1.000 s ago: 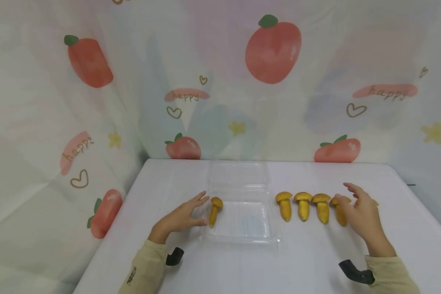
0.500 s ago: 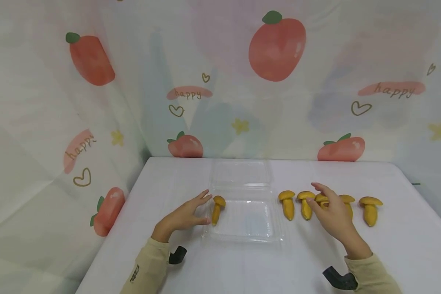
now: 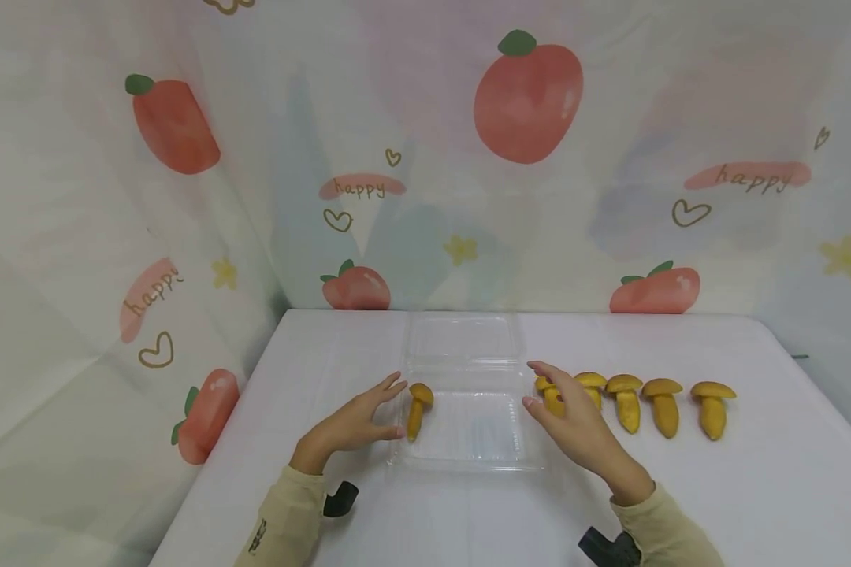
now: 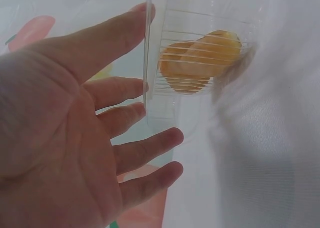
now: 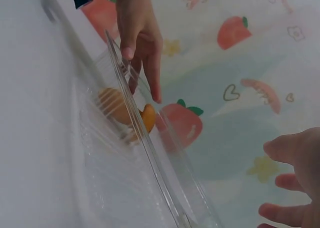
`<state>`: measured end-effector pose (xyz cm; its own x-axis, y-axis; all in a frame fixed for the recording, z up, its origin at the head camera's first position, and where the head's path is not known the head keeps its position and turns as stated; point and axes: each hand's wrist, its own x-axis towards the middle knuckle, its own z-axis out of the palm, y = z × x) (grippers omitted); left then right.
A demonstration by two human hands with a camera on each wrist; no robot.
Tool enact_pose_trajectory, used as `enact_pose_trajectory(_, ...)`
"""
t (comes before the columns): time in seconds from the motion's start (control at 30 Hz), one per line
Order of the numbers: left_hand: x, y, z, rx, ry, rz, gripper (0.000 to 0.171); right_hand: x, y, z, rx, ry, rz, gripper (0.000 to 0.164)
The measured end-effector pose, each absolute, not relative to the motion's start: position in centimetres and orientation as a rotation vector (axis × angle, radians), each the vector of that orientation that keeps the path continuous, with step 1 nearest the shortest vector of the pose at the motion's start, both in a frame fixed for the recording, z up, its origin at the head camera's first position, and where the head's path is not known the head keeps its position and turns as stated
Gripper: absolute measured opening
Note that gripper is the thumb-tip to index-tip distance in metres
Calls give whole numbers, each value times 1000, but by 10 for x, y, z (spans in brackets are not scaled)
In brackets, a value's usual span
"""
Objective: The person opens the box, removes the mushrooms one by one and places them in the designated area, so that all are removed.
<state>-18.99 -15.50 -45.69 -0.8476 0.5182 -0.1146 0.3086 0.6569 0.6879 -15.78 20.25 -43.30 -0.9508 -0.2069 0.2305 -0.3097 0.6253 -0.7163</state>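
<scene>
A clear plastic clamshell box point(image 3: 468, 433) lies on the white table with its lid point(image 3: 462, 337) folded back. Inside it, along the left side, lies one yellow-brown mushroom point(image 3: 417, 411). My left hand point(image 3: 347, 427) is at the box's left rim, its fingers spread; the left wrist view has thumb and fingertips at the clear wall, the mushroom point(image 4: 205, 58) showing through it. Just right of the box hovers my right hand point(image 3: 583, 429), fingers loosely extended and holding nothing. It partly covers the two leftmost of several mushrooms point(image 3: 626, 403) lined up on the table.
The mushroom row runs rightward to a last mushroom point(image 3: 713, 409) set a little apart. A printed fabric backdrop point(image 3: 425, 228) rises behind the table point(image 3: 773, 488) and along its left. Black wrist devices point(image 3: 342, 499) sit below both hands.
My right hand has swept left over the row of mushrooms, from its right end to beside the box. The left hand and the mushroom in the box stay put.
</scene>
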Motion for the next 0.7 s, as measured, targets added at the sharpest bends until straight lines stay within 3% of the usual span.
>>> enact_pose_trajectory(0.7, -188, -155, -454, 620, 2575, 987, 80, -155, 127, -448, 690, -2850, 1354, 59)
